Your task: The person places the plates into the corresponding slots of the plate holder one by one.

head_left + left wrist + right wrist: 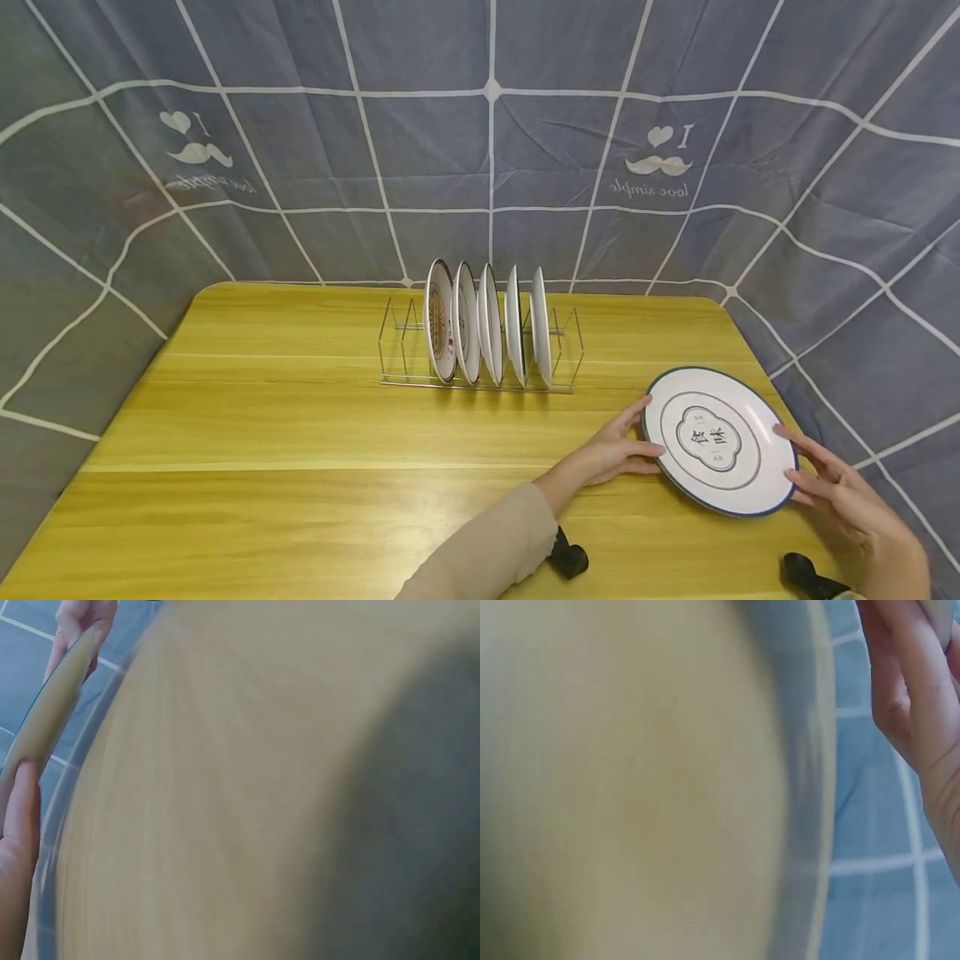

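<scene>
Both hands hold a white plate [667,417] with a blue rim and dark characters in its middle, at the right of the table. My left hand [611,450] grips its left edge, fingers and thumb on the rim. On the opposite edge, my right hand [843,492] pinches the rim. The plate tilts with its face toward the head camera. In the left wrist view the plate [49,712] shows edge-on between the two hands. The right wrist view catches my right hand [922,697] at its upper right, with only a sliver of plate visible.
A wire dish rack [480,385] stands at the back middle of the wooden table [300,475]. Several plates [440,321] stand upright in it, with slots at both ends. A grey curtain [420,150] with white lines hangs around the table's back and sides.
</scene>
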The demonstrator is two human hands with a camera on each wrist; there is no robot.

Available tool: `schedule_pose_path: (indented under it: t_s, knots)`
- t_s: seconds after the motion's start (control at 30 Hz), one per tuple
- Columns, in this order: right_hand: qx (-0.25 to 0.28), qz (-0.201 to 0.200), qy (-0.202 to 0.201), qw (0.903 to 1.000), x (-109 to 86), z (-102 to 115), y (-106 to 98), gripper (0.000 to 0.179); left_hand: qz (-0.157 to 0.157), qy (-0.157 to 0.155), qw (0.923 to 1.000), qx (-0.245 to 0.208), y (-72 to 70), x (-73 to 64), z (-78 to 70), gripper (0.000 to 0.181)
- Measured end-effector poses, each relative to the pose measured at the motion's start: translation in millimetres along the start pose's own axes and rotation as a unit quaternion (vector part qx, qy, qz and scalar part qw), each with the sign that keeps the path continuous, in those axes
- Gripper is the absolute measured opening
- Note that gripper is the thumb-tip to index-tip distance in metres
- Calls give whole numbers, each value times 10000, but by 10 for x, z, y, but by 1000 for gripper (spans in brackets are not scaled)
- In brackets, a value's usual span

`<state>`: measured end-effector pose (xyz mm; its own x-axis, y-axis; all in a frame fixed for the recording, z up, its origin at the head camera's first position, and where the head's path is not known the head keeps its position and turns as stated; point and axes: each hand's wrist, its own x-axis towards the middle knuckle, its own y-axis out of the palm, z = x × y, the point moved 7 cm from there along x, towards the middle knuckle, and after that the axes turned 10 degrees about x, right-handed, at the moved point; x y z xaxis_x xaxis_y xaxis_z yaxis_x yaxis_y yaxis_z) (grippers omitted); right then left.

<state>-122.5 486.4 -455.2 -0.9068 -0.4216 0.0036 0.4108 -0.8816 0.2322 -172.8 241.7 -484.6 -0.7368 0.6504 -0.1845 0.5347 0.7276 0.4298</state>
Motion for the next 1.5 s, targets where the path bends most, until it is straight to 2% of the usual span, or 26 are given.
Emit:
schedule_pose_path:
  t_s: [0.17,0.3,0.47,0.73,0.83,0.97,1.1,1.23,1.33,1.43,1.5]
  knots:
    - [-198,-242,-264,9992,171,120,127,60,-342,539,9974,-327,-94,-29,-118,74]
    - [41,-94,-491,9987,311,189,247,60,-362,819,9950,-432,-160,-95,-227,76]
    - [359,230,-829,9956,483,284,421,59,-264,1177,9917,-433,-220,-245,-425,79]
    - [754,768,-1067,9884,737,494,764,60,-280,1812,9824,-364,-237,-559,-874,81]
    - [725,880,-1084,9875,852,578,907,60,-300,2079,9771,-329,-263,-699,-1053,81]
    - [569,962,-1055,9881,1022,685,1100,60,-455,2384,9697,-295,-344,-884,-1266,83]
    - [553,1074,-968,9880,1210,760,1273,61,-705,2597,9629,-221,-474,-1060,-1414,83]
    - [672,957,-947,9886,1388,792,1394,59,-835,2867,9543,-146,-595,-1226,-1548,82]
    - [745,689,-980,9900,1533,769,1434,51,-938,3069,9471,-54,-679,-1345,-1653,82]
    - [439,323,-819,9951,1691,663,1421,44,-1074,3272,9388,-29,-781,-1475,-1763,83]
    - [37,92,-657,9978,1792,560,1406,41,-1172,3453,9311,-7,-854,-1569,-1848,83]
